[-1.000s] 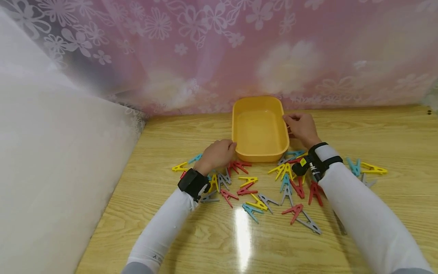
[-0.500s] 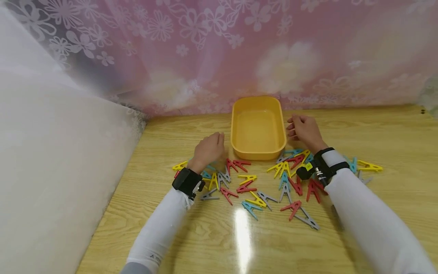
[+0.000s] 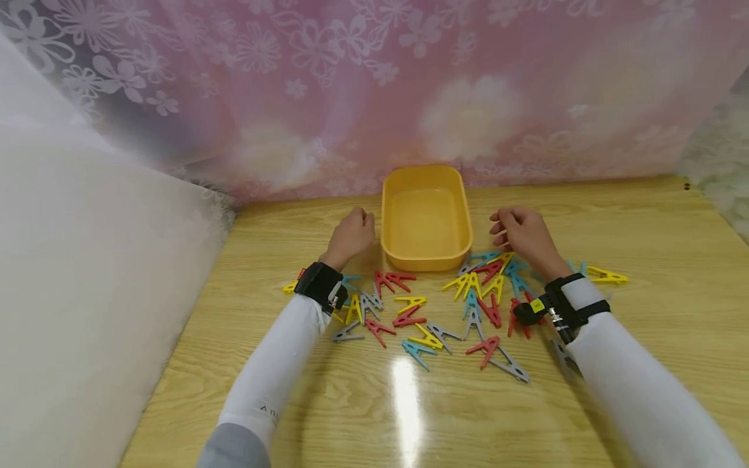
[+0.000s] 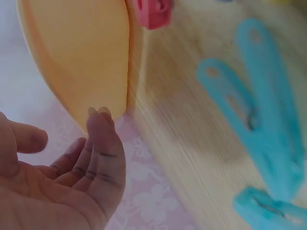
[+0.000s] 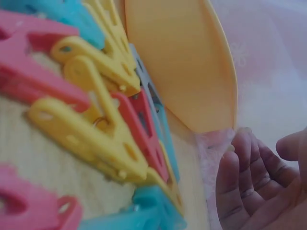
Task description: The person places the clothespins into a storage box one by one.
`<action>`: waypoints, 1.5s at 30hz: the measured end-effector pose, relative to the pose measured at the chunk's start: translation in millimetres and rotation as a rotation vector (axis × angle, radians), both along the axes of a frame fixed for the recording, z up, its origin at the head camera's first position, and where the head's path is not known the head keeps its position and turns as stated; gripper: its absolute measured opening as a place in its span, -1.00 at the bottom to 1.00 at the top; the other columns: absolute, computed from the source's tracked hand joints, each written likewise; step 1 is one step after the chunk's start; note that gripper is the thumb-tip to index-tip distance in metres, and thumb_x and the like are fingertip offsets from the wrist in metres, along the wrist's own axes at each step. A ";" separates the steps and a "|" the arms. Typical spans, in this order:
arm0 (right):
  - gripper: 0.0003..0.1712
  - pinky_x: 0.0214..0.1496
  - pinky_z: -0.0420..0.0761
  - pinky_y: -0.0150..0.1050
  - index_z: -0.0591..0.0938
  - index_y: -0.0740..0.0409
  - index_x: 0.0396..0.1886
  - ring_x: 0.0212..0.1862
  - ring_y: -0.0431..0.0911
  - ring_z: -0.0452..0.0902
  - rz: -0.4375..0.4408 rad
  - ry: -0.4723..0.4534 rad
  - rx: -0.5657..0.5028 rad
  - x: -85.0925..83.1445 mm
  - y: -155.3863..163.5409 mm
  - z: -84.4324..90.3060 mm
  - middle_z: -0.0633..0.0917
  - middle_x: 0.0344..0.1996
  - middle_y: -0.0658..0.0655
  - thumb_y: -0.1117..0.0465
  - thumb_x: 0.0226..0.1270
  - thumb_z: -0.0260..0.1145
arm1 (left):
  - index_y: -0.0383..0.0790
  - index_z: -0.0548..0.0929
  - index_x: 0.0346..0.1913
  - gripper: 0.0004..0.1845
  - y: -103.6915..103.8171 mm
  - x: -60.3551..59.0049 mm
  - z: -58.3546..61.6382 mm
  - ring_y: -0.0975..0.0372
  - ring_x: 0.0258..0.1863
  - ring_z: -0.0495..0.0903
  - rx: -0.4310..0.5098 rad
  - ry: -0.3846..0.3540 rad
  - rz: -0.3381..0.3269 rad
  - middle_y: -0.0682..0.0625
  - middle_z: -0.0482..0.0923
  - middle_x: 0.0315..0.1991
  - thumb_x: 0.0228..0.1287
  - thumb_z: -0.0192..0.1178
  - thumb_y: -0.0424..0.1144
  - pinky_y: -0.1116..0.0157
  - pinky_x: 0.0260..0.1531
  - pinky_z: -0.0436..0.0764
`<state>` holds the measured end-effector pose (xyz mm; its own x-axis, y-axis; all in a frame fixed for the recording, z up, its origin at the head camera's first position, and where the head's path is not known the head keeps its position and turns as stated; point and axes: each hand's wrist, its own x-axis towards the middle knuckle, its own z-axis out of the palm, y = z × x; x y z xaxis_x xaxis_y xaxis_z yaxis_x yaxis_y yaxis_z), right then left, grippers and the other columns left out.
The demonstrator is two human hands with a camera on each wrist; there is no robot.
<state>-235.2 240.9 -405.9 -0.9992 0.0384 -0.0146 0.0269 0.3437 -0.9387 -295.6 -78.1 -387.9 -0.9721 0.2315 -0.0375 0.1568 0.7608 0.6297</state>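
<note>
An empty yellow plastic basin (image 3: 426,255) stands at the back of the wooden table, against the pink curtain. My left hand (image 3: 352,235) is just left of it, apart from its wall, with fingers loosely bent and nothing in them. On the other side my right hand (image 3: 523,234) hovers a little away from the basin, its fingers relaxed and holding nothing. Plastic clothespins in red, yellow, blue and grey lie scattered in front of the basin. Two blue clothespins (image 4: 268,96) show below the left hand in its wrist view; a yellow clothespin (image 5: 91,139) lies near the right hand in the other.
A floral pink curtain (image 3: 328,130) hangs along the table's back edge. At the left a white wall or cloth (image 3: 88,273) borders the wooden table (image 3: 328,416). One yellow clothespin (image 3: 607,275) lies apart at the right, and a grey clothespin (image 3: 510,365) sits nearer the front.
Both hands have let go of the basin's rim and drawn apart, left hand to the left, right hand to the right. The whole view has shifted slightly; the basin stays at the back.
</note>
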 end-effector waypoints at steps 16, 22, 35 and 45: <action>-0.44 -0.33 0.62 -0.21 0.47 0.39 0.12 -0.31 0.08 0.59 0.040 0.010 0.068 17.8 10.5 -5.9 0.58 -0.22 0.30 -0.04 0.55 -0.10 | -0.25 0.39 -0.65 -0.50 26.7 -44.2 -9.7 0.08 -0.75 0.56 0.040 -0.083 0.062 -0.03 0.36 -0.78 0.45 -0.07 -0.05 0.19 -0.65 0.60; -0.46 -0.34 0.62 -0.21 0.45 0.41 0.13 -0.31 0.10 0.58 0.068 0.028 0.066 24.7 19.9 -11.2 0.55 -0.19 0.38 0.00 0.56 -0.11 | -0.30 0.48 -0.28 -0.68 31.7 -49.5 -19.5 0.16 -0.74 0.53 0.001 -0.059 0.063 -0.10 0.50 -0.55 0.47 -0.12 -0.11 0.30 -0.74 0.51; -0.47 -0.35 0.55 -0.23 0.49 0.29 0.18 -0.24 0.08 0.57 0.085 0.040 0.337 38.3 46.5 -17.0 0.59 -0.08 0.31 -0.03 0.55 -0.09 | -0.34 0.44 -0.05 -0.80 43.7 -46.5 -11.8 0.15 -0.75 0.47 -0.167 -0.112 0.052 -0.14 0.49 -0.43 0.43 -0.13 -0.30 0.29 -0.78 0.50; -0.55 -0.18 0.51 0.00 0.41 0.42 0.23 -0.09 0.16 0.47 0.388 0.082 0.602 38.3 57.8 -11.3 0.36 0.19 0.44 0.43 0.34 0.10 | -0.37 0.40 0.08 -0.72 50.6 -43.4 -8.1 0.10 -0.57 0.54 -0.211 -0.125 0.061 -0.16 0.49 -0.29 0.38 -0.06 -0.33 0.28 -0.68 0.54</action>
